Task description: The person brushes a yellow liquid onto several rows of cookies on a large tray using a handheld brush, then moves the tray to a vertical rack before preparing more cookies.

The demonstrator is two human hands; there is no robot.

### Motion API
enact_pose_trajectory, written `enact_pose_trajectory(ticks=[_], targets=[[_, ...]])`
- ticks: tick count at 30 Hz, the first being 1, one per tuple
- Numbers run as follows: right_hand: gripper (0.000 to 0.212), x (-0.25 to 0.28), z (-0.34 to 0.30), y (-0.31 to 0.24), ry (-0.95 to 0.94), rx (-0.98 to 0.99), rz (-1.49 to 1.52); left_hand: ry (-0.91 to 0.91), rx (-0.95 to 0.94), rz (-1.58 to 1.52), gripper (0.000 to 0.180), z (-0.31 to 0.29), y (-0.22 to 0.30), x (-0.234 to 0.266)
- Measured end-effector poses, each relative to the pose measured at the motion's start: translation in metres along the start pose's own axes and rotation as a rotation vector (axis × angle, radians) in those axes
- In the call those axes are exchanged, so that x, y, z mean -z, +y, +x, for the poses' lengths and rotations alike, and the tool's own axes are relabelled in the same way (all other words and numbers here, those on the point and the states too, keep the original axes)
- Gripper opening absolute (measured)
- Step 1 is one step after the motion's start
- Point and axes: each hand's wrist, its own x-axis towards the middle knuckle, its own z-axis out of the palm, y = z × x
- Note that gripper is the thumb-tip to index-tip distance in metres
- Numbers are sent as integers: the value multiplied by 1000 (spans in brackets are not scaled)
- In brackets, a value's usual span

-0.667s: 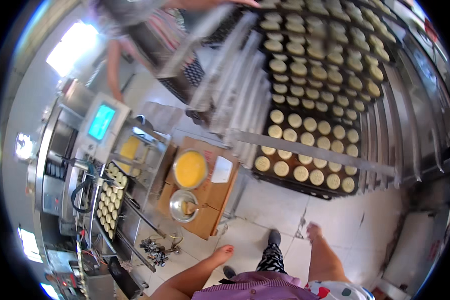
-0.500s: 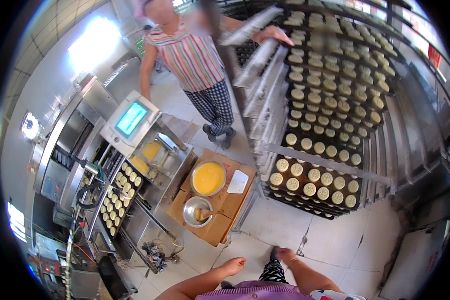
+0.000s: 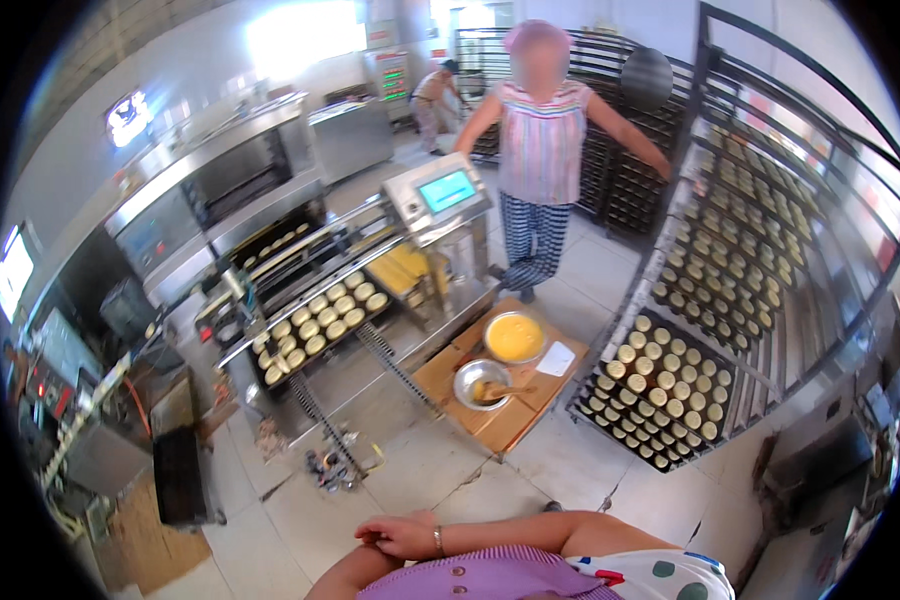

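Note:
My right hand, with a bracelet at its wrist, lies across my left wrist in front of my body, its fingers bent over it. My left forearm comes up from the lower edge; the left hand is mostly hidden by the right, so its fingers do not show. Beyond them stands a cardboard-topped stand. It carries a bowl of yellow liquid, a metal bowl with a wooden-handled brush, and a white card.
A machine with a lit screen stands left of centre, beside a tray of round pastries. On the right is a tall rack of pastry trays. Another person stands between them, arms spread. A black bin sits at lower left.
My hands, apart before, have come together at my front, right over left. The view has swung right and up. The co-worker's hand is no longer across the rack's trays.

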Motion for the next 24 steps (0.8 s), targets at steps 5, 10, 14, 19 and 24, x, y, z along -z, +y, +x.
enact_pose_trajectory(ticks=[5,10,14,19,24], targets=[[43,-75,51,-38,-339,65,195,101,206,-87,26,-73,-93,3],[43,-103,79,-59,-522,-31,425,383,299,-56,26,-104,-117,56],[35,-74,84,-56,-266,-151,319,602,380,75,25,-126,-74,170],[24,-54,98,-39,-79,-211,533,597,505,329,23,-169,-65,232],[24,-50,130,-42,-22,-47,437,538,535,450,21,-166,-71,240]])
